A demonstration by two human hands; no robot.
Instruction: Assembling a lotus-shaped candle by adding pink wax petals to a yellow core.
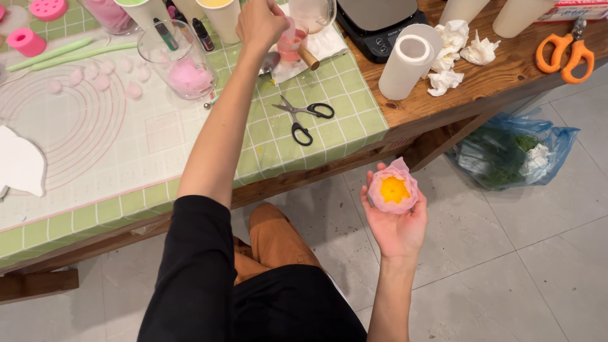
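We note a soft, matt pink flower (pixel 393 190) with a yellow core, waxy-looking. Wooden table (pixel 500 79), bare grain. Glossy green tiled cloth (pixel 316 142). Metal scissors (pixel 304 117), black plastic handles. Clear glass beaker (pixel 180 60). Paper roll (pixel 408 66), crumpled tissues (pixel 449 54).

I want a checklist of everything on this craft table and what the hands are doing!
Surface: wooden table partly covered by a green checked mat, with a clear ringed mat on top.
Job's things: pink flower with yellow centre lying in the right hand; small glass of pink liquid at the left hand.
Clutter: black scissors, orange scissors, paper roll, crumpled tissues, glass with pink stuff, black scale.
Grippers: left hand reaches over the small glass; right hand is open, palm up.
Cables: nothing seen.
Surroundings: grey tiled floor, blue plastic bag beside the table.
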